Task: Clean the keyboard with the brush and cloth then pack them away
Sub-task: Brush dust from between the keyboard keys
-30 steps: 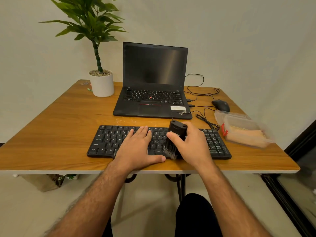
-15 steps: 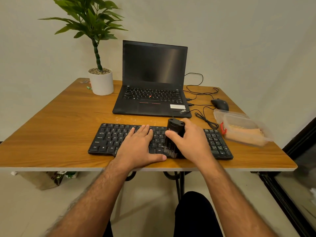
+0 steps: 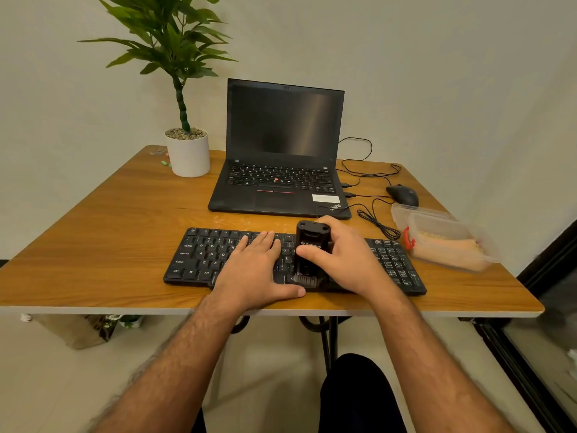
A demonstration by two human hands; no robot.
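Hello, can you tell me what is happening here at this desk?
A person is cleaning a black keyboard on a wooden table. The right hand grips a black brush tool, bristles down on the keys near the front edge. The left hand rests flat on the keyboard, holding it steady. A clear plastic container with an orange cloth inside sits at the right, untouched. Behind are an open laptop, a mouse and a potted plant.

Both forearms are showing bare and hairy, with no sleeves reaching into view. The left hand [image 3: 249, 273] and right hand [image 3: 346, 260] are wearing no rings, watch or gloves. Dark trousers [image 3: 359, 395] are covering the lap.
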